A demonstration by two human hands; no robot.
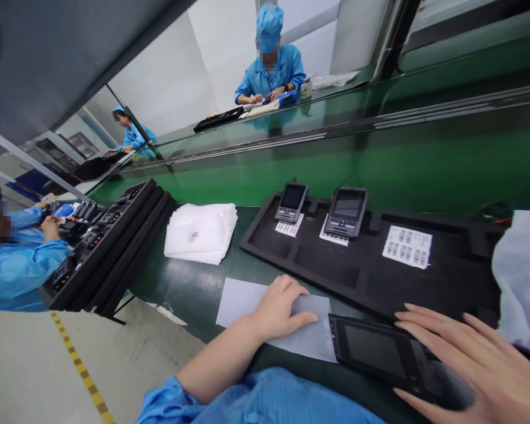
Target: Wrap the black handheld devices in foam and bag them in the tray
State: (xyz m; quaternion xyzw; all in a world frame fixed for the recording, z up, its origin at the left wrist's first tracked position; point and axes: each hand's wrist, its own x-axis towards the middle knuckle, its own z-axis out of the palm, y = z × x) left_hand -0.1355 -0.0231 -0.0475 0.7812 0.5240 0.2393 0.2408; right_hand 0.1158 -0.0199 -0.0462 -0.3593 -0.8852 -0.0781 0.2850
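Note:
On the green bench in front of me lies a thin whitish pouch (309, 341), with my left hand (280, 309) gripping it between curled fingers and thumb. A black handheld device with a screen (375, 350) lies at the pouch's right end, its left edge touching the opening. My right hand (477, 359) is around the device's right end, fingers along the upper side and thumb below. Just beyond, a black foam tray (327, 262) bears two similar devices, one on the left (292, 200) and a second (347, 211), plus a barcode label sheet (407, 246).
A stack of white pouches (201, 232) lies left of the tray. Stacked black foam trays (128, 235) with devices stand farther left. Crumpled white wrapping (523, 277) is at the right. Co-workers in blue sit opposite (269, 70), at far left (135, 138) and near left (22, 265).

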